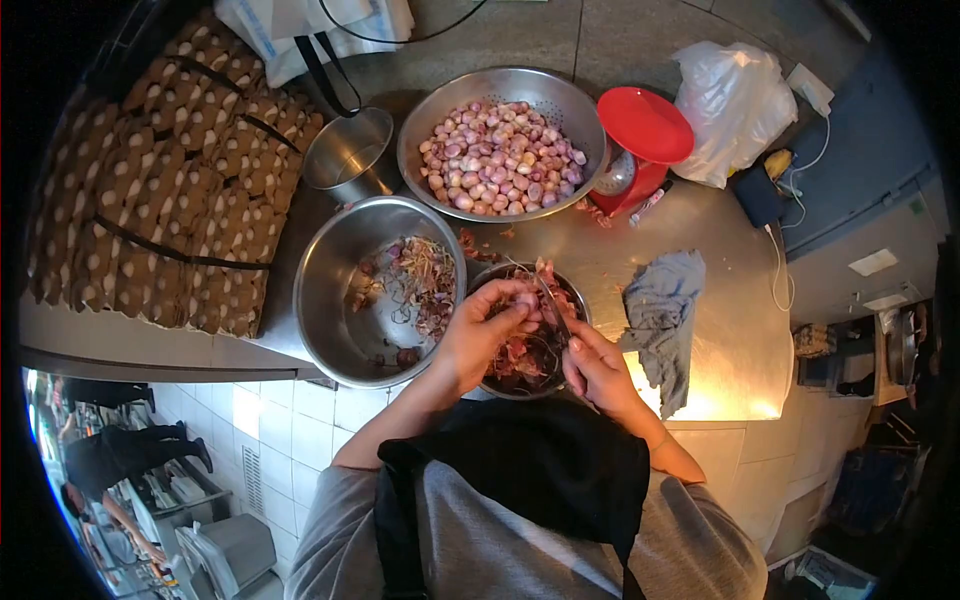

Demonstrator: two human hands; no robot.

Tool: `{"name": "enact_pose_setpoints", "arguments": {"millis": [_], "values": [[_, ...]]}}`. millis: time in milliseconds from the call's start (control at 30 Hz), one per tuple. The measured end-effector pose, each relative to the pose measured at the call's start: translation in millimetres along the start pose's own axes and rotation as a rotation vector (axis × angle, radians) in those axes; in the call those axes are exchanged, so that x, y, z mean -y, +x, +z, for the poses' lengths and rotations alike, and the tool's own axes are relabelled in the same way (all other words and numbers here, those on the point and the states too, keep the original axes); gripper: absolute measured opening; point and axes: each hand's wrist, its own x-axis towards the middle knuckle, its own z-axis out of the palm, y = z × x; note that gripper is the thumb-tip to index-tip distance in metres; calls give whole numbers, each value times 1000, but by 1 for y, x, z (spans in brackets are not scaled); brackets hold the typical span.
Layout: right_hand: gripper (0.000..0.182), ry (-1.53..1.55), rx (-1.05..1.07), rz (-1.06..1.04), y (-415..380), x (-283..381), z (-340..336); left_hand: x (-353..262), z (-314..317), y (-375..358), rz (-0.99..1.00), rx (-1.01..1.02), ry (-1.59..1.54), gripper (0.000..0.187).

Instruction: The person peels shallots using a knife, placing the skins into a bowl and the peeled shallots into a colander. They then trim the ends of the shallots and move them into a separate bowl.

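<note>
Over a dark bowl (520,383) of reddish peels, my left hand (482,335) pinches a small pinkish shallot (522,303). My right hand (598,370) is closed on a knife (552,305), whose blade points up and left, close to the shallot. Left of the bowl stands a steel basin (322,340) with trimmings, roots and a few shallots at its bottom. Behind both, a large steel colander (590,120) holds a heap of peeled shallots (500,160). My hands hide part of the bowl.
Stacked egg trays (170,200) stand at the left beside a steel pot (350,155). A red scale (648,125), a white plastic bag (735,110) and a grey cloth (665,320) are to the right. Another person (125,455) is at the far lower left.
</note>
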Motion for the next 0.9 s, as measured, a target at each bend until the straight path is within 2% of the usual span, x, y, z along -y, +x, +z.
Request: {"name": "enact_pose_setpoints", "arguments": {"millis": [133,233,333,467,633,700,767,900], "values": [[43,1,-38,-30,-2,0,-1,4,0,-6,-55,-14,-246,14],[45,-18,6,-95,-4,6,4,7,-1,-12,-123,-48,-285,7],[46,-105,44,-152,-6,1,6,11,-1,-16,-120,-9,-390,9],[46,-292,30,-166,-8,1,7,11,4,-19,-70,-19,-378,10],[44,-447,-1,-326,-4,2,10,13,4,-22,-35,12,-366,10],[42,-379,-19,-288,-4,1,9,10,7,-24,-35,35,-345,10],[40,-176,-36,-168,-4,-6,7,10,7,-25,-45,62,-342,10],[39,-49,-87,-132,2,-4,8,9,6,-26,-77,99,-381,12]]}}
